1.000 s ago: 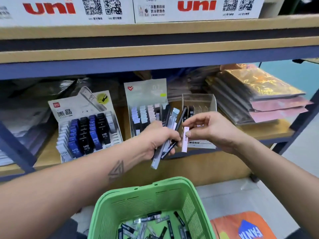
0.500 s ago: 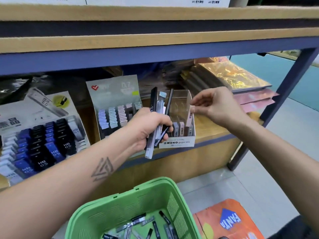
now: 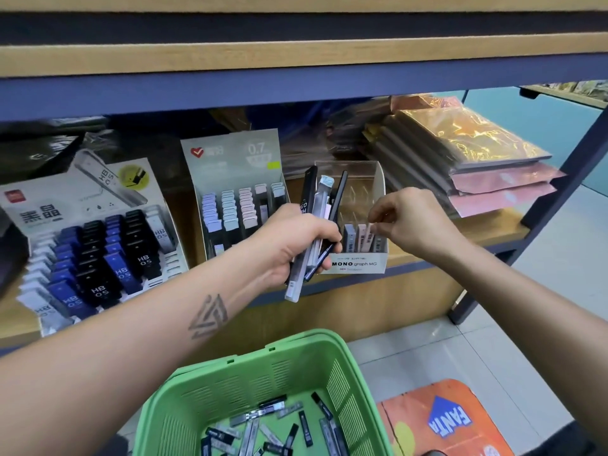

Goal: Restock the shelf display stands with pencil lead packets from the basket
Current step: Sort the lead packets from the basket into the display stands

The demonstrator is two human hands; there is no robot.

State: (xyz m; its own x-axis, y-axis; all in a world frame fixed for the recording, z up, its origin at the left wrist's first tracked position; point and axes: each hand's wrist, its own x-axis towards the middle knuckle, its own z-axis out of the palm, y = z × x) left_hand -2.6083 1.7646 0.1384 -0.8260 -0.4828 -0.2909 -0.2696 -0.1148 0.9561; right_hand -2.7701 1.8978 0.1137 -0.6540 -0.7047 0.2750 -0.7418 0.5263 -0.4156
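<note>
Green plastic basket (image 3: 342, 383) sits low in front of you, with loose pencil lead packets (image 3: 263, 426) scattered flat on its floor; above it, on the wooden shelf (image 3: 477, 238), three display stands stand in a row; your left hand (image 3: 296, 248) is curled around a bundle of packets (image 3: 312, 238), black, clear and dark blue, held upright and slightly tilted just in front of the white MONO stand (image 3: 358, 263); your right hand (image 3: 411, 222) reaches over that stand, thumb and fingertips pinching a pale packet (image 3: 371, 236) that stands among a few others in its front row; to the left stand the grey 0.7 stand (image 3: 230, 156) and the HB 0.5 stand (image 3: 49, 205), both holding rows of packets; wrapped foil sheets (image 3: 467, 139) are stacked at the right end of the shelf
</note>
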